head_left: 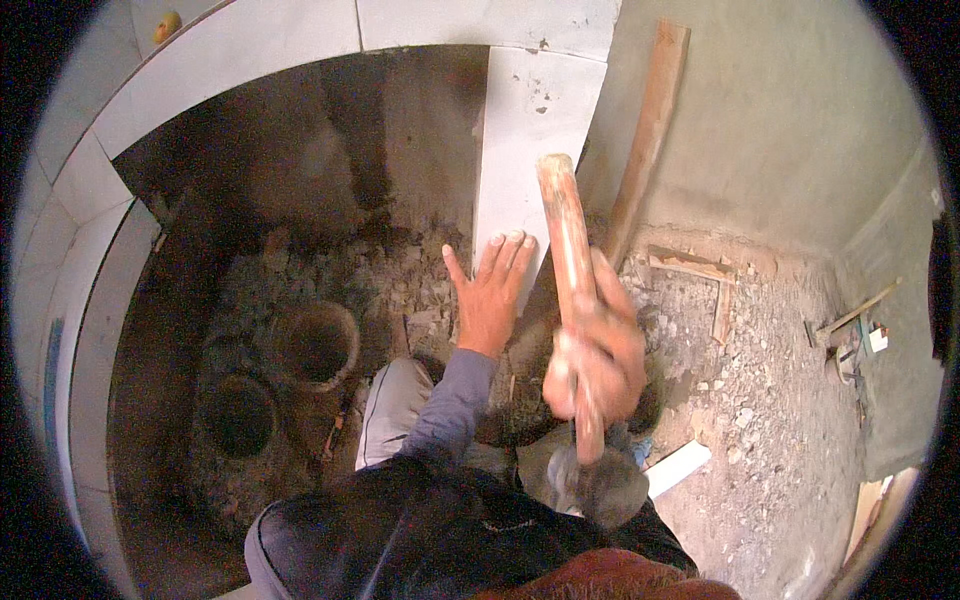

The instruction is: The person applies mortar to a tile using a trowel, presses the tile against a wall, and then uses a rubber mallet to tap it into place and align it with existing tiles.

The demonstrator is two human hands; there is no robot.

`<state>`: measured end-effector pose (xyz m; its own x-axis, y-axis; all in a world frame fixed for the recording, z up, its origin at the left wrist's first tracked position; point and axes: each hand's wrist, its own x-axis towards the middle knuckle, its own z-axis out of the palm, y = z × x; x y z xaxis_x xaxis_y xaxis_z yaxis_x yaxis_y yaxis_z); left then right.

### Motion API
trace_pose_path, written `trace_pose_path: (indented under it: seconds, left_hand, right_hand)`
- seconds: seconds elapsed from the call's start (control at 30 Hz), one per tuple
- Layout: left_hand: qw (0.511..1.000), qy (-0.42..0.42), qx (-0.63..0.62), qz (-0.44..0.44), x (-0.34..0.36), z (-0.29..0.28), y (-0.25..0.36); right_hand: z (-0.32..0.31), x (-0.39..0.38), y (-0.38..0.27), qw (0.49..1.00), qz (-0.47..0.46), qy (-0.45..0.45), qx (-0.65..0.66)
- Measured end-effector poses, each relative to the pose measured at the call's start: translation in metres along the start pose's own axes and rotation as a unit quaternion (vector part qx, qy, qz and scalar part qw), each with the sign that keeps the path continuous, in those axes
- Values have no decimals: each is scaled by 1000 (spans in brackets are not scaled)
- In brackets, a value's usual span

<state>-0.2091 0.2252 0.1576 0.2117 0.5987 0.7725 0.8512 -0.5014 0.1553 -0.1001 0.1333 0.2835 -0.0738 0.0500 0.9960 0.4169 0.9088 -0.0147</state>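
My left hand (490,295) lies flat with fingers spread, its fingertips on the lower part of a long white tile (525,130). The tile stands upright against the wall, below a curved white tiled ledge (430,22). My right hand (605,350), a little blurred, is wrapped round the wooden handle (568,225) of a tool. The pale butt end of the handle points up and away from me, in front of the tile. Its lower end overlaps a blurred grey shape near my right sleeve, so the tool's head cannot be made out.
Rubble and tile scraps cover the floor (760,400). Two round clay-like openings (345,350) sit in the dark recess at left. A wooden board (650,130) leans on the right wall. A white tile strip (678,468) lies by my right leg. A small yellow object (167,27) rests on the ledge.
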Motion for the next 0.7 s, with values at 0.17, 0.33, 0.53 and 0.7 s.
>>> trace_pose_path:
  seconds: [0.17, 0.33, 0.53, 0.7]
  left_hand:
    - [1000, -1, -23, -6, 2, 0, 6]
    - [1000, 13, -13, -2, 1, -2, 3]
    - [1000, 6, -1, -11, 3, 0, 5]
    - [1000, -25, 3, -7, 2, -2, 11]
  right_hand:
    - [-2, -2, 15, 995, 31, -80, -55]
    - [0, -2, -5, 999, 18, -30, 29]
    - [-10, -7, 3, 991, 78, -85, -66]
    - [-1, 0, 7, 998, 50, -38, 5]
